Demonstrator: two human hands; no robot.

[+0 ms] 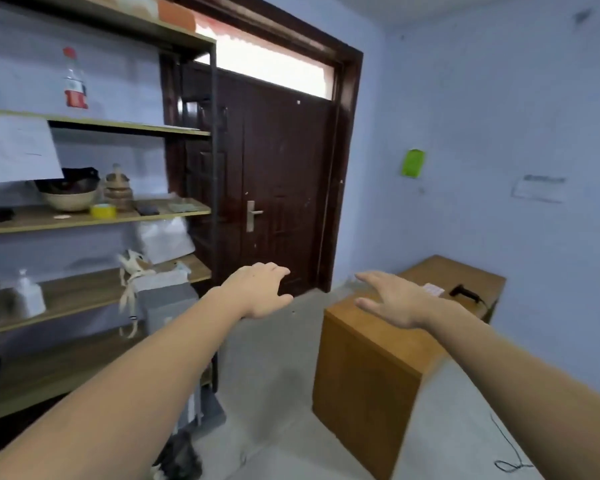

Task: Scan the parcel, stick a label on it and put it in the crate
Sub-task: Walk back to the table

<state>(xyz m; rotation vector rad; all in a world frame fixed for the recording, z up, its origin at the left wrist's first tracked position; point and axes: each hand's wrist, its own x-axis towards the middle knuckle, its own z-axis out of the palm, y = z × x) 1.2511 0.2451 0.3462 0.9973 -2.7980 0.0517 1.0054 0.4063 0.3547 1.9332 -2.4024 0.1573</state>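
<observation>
Single view only; no second camera shares the scene. The head-worn wide-angle camera looks forward and slightly down across a room, straight lines bowing towards the frame edges. It faces a dark door (281,188) at 12 o'clock. A shelf unit (94,216) stands near at 9 o'clock; a wooden counter (371,372) sits at 4 o'clock. Both forearms enter from the lower corners, close to the lens. The image is slightly blurred.
</observation>
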